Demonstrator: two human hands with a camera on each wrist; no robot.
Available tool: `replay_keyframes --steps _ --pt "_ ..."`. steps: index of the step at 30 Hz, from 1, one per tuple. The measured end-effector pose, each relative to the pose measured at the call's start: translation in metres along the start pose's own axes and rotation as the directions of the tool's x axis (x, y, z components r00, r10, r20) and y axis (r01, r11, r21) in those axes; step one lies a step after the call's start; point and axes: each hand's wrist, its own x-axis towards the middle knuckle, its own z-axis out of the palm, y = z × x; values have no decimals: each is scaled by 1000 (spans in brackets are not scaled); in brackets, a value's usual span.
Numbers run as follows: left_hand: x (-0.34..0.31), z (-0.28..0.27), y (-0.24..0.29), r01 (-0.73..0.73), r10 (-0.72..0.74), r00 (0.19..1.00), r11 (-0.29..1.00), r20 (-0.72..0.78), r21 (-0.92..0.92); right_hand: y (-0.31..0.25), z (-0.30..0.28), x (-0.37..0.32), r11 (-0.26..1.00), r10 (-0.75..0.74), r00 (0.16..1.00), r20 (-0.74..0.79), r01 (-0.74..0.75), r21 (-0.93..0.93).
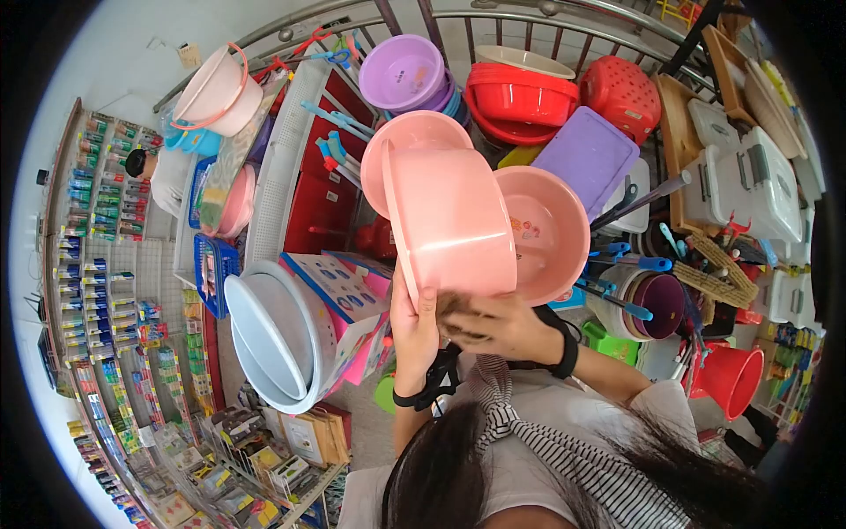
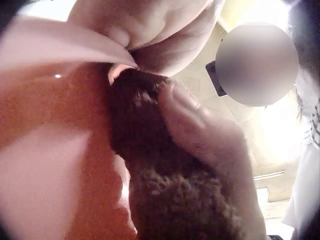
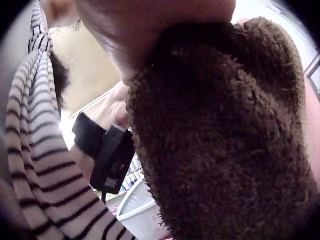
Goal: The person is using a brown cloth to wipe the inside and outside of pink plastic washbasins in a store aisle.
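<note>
In the head view a pink plastic basin (image 1: 454, 225) is held up tilted on its side in front of the chest. My left hand (image 1: 416, 337) grips it low near its rim, thumb on the outside. My right hand (image 1: 511, 331) holds a brown fluffy cloth (image 1: 458, 322) against the lower part of the basin. In the left wrist view, the cloth (image 2: 150, 130) lies along the basin's rim, with a thumb (image 2: 192, 117) pressed on it. The cloth (image 3: 225, 135) hangs thick and folded below my right hand (image 3: 160, 30) in the right wrist view.
More pink basins (image 1: 551, 229) stand close behind. Purple (image 1: 401, 70) and red basins (image 1: 520, 97) sit by the railing. Pale blue tubs (image 1: 269, 339) stand at left, near shelves of packaged goods (image 1: 106, 194). Mop handles (image 1: 648, 198) and lidded boxes (image 1: 749, 185) crowd the right.
</note>
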Motion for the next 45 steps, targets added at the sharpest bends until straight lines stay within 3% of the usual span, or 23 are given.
replay_keyframes --steps 2,3,5,6,8,13,15,17,19,21,23,25,27,28,31,34,35,37,39,41,43,44,45 --pt "-5 -2 1 40 -41 998 999 -50 -22 4 -13 -5 984 173 985 19 -173 -41" --pt "-8 -3 1 80 -85 991 995 -103 -53 13 -18 -3 986 126 991 -41 -129 -108" --pt "-9 -6 6 86 -90 987 995 -131 -41 15 -41 17 933 344 929 -139 -355 -60" --pt "-10 -6 7 118 -117 985 993 -129 -7 16 -49 27 932 346 928 -137 -357 -62" --pt "-11 -4 7 146 -142 982 989 -124 24 19 -55 50 944 311 942 -125 -322 -75" --pt "-12 -4 -3 -12 30 994 986 -106 165 20 -39 80 964 207 972 -112 -222 -148" --pt "-16 -9 -1 -8 34 992 976 -118 218 19 -32 77 984 119 993 -23 -121 -132" --pt "-20 -9 15 246 -215 962 950 -170 193 17 -29 67 991 120 991 54 -116 -62" --pt "-21 -17 9 196 -166 974 958 -151 208 22 -31 62 980 -71 990 121 91 -175" --pt "-20 -19 3 145 -119 985 964 -128 220 28 -40 62 980 -6 987 158 37 -194" --pt "-17 -18 -2 -66 95 980 985 -177 162 40 -45 68 923 203 975 87 -161 -349" --pt "-21 -18 -3 -67 100 976 983 -194 171 49 -41 66 924 182 983 8 -168 -344" --pt "-23 -19 -3 44 -25 967 997 -253 68 42 -32 54 971 145 982 119 -118 -208" --pt "-22 -23 -5 45 -30 957 998 -287 44 39 -24 47 986 7 989 145 17 -164" --pt "-15 -32 -6 27 -33 945 999 -324 -24 36 -24 26 961 -93 948 303 165 -220" --pt "-15 -29 -2 -28 -2 948 996 -318 -88 55 -32 31 976 154 984 88 -138 -167" --pt "-17 -29 -1 -27 -3 948 996 -318 -90 60 -34 36 976 155 984 90 -138 -168" --pt "-22 -30 2 -3 -8 949 999 -317 -35 67 -34 44 919 377 893 -247 -394 -25" --pt "-19 -27 5 -1 -25 948 997 -317 -81 57 -32 44 940 330 916 -227 -341 -8" --pt "-21 -25 3 4 -45 948 992 -314 -129 48 -41 46 968 201 976 -79 -210 -134" --pt "-26 -19 0 122 -99 984 980 -150 155 49 -48 57 969 143 990 -21 -144 -199" --pt "-24 -9 -4 -150 170 985 916 -21 371 52 -50 66 964 195 977 -89 -208 -165" --pt "-28 -6 -2 -150 151 988 857 38 492 58 -51 73 955 249 956 -155 -269 -126"
